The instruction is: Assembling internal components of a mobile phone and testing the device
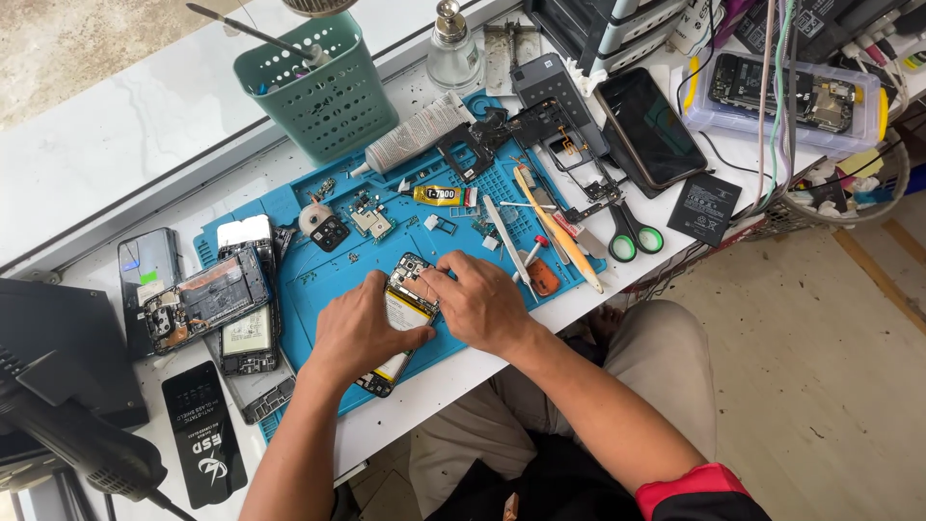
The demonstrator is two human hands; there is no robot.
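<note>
Fingers of both bare hands press down on an opened smartphone (403, 311) with its back cover off, lying on a blue repair mat (318, 280) at the near edge of a white workbench (145, 125). The phone's long axis runs on a diagonal, from its lower end near the bench edge up and to the right toward its camera end. The left hand (362, 328) lies flat over the lower half, fingers spread and loosely curled, thumb along the pale battery, steadying the phone rather than gripping it. The right hand (479, 301) comes in from the right, its fingers bunched together and bent, tips touching the upper end where the circuit board shows. Whether those fingertips pinch a small part cannot be told; anything there is hidden. The right hand is the nearer one to the board end, the left to the battery end.

Just right of the right hand lie a small screwdriver with a red cap (533, 249), an orange pick (544, 278) and a long yellow pry tool (559, 232), all angled the same diagonal way. Beyond them sit green-handled scissors (629, 234). A yellow glue tube (439, 196) lies above the phone. To the left, well apart, are other dismantled phones (207, 299), and a green basket (323, 92) stands at the far side.
</note>
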